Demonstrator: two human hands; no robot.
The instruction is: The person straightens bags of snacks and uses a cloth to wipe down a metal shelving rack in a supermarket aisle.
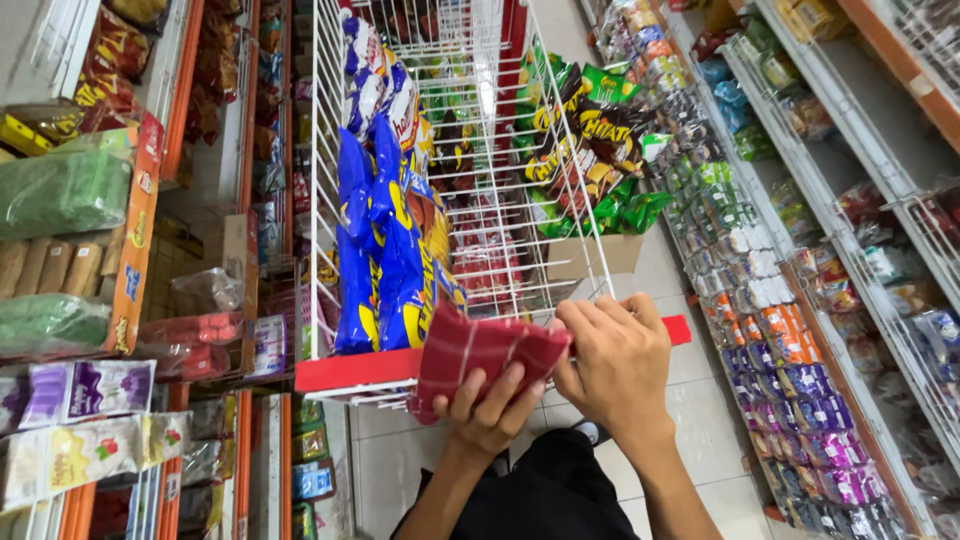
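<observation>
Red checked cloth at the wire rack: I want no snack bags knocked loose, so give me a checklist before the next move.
1. Both hands on the red checked cloth: left hand beneath, right hand at its end: ok.
2. Cloth against the red front edge of the wire rack: ok.
3. Blue snack bags upright, apart from the cloth: ok.
4. Green and brown bags inside the rack: ok.
5. Cloth's underside clean: cannot tell.
</observation>
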